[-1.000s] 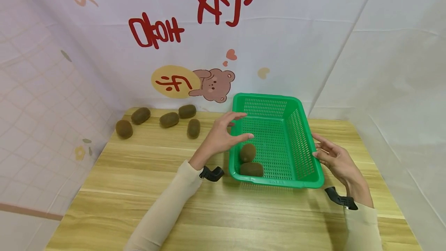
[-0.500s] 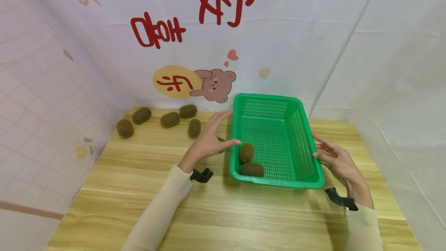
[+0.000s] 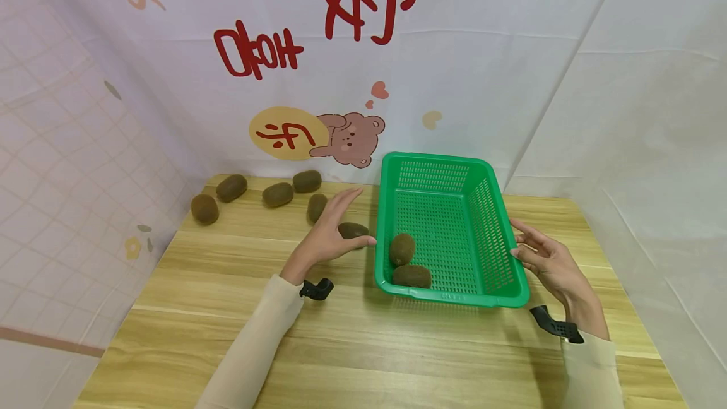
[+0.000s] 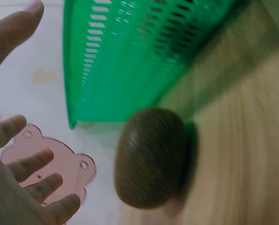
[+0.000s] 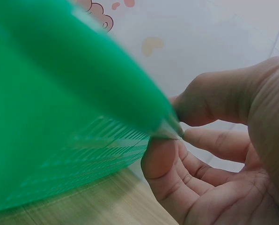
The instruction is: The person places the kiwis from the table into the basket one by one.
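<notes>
Leftward and back from the basket [image 3: 449, 226] goes the left hand [image 3: 329, 232] since a second ago, when it hovered over the basket's near-left rim; now it sits over a kiwi [image 3: 353, 230] lying on the surface [image 3: 363, 346] just beside the basket's left wall. Its fingers [image 4: 22, 164] are spread and relaxed, around nothing yet (the wrist view shows the kiwi [image 4: 151, 157] clear of the palm). The right hand [image 3: 548, 264] stays at the basket's right rim, thumb and fingers [image 5: 163, 159] pinching the edge.

Two kiwis [image 3: 402, 249] already lie in the basket's near end, touching. Four more kiwis [image 3: 277, 194] sit well apart along the back left of the surface.

Risk, as I judge it: the kiwi is round and close to the wall, so a glancing touch could roll it against the basket or under the palm. Fingers closing on the wall side have little room and may snag the rim. A pinch on the right rim alone could let the basket slide or tilt if bumped.
</notes>
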Available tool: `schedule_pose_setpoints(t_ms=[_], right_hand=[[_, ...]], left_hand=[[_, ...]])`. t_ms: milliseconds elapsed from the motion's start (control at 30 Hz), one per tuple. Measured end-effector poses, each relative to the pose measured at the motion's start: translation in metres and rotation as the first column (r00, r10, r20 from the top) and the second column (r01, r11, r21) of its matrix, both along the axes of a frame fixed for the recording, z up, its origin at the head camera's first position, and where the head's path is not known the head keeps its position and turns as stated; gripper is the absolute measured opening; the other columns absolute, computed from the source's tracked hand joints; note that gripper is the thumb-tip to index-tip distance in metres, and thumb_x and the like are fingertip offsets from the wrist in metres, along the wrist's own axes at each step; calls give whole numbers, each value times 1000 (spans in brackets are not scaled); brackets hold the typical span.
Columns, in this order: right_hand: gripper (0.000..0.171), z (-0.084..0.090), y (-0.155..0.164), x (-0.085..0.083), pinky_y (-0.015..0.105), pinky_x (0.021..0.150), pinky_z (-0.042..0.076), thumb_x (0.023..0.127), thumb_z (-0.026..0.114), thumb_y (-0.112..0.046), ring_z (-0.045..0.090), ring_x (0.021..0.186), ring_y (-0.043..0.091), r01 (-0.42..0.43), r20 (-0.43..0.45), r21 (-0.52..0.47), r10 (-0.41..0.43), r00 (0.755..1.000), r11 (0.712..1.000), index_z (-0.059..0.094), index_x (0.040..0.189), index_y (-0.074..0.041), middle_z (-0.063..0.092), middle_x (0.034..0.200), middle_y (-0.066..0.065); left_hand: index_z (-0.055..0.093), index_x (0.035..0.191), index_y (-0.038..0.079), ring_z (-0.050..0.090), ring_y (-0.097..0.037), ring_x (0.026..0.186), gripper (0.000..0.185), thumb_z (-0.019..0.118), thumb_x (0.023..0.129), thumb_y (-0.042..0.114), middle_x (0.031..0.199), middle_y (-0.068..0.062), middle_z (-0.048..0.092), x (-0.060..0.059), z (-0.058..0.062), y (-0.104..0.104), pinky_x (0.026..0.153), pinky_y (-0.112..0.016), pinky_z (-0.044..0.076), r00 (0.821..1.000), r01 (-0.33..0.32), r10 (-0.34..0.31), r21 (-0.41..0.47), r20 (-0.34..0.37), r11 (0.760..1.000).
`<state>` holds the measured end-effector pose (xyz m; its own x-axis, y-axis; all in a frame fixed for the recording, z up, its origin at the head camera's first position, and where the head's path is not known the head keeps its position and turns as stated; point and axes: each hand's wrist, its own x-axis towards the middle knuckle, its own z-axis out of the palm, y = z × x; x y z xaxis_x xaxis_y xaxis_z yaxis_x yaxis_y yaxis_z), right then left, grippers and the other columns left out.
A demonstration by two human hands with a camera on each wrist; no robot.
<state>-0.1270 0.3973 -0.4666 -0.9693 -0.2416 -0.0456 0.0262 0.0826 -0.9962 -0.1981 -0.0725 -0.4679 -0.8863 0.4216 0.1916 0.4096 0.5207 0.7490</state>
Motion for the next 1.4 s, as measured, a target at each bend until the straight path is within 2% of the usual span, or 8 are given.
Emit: schedule_pose_setpoints(t_ms=[300,500,600,767,900,1033,1400], right_hand=[[71,0,-1,0,22,84,59,102,62,-7,69,99,8,9,8,6,-9,1000,1000,25,163,-6,53,123,5],[71,0,-1,1,22,84,60,102,62,-7,69,99,8,9,5,3,-9,1000,1000,25,163,-6,53,123,5],[71,1,-1,1,22,84,60,102,61,-6,69,99,8,7,2,0,-7,1000,1000,25,163,-5,54,122,5],[71,0,-1,1,22,85,60,102,61,-6,69,100,9,3,2,0,-3,1000,1000,25,163,-5,54,123,6],[71,0,-1,0,22,85,59,102,62,-7,69,100,9,4,3,14,-4,1000,1000,25,163,-7,54,124,6],[71,0,-1,0,23,84,60,102,62,-8,69,100,9,6,6,25,-6,1000,1000,26,163,-8,55,124,5],[70,-1,0,0,23,84,60,102,61,-6,70,99,9,0,-1,5,0,1000,1000,26,163,-7,56,122,4]], left_hand=[[21,161,46,20,-21,158,104,83,79,60,170,7,22,-4,-21,-10,122,-62,29,999,-5,6,-43,38,999],[26,160,42,26,-27,156,100,87,81,47,167,-1,29,-3,-32,-8,122,-61,31,996,-27,35,-86,84,996],[30,160,37,31,-28,153,98,87,82,42,164,-4,33,-3,-36,-6,121,-59,33,996,-36,44,-102,77,994],[42,156,23,44,-30,145,84,86,85,35,156,-7,42,-2,-40,-2,117,-54,41,997,-38,45,-116,55,993],[54,148,12,50,-31,139,66,82,89,24,148,-9,51,-2,-42,-1,114,-51,44,998,-43,48,-117,39,992],[61,141,10,54,-31,132,54,80,91,18,139,-10,58,-2,-45,-2,111,-50,46,998,-53,57,-120,27,991],[63,139,10,58,-29,129,53,81,90,19,136,-8,62,-4,-49,-1,109,-49,48,997,-80,81,-76,8,994]])
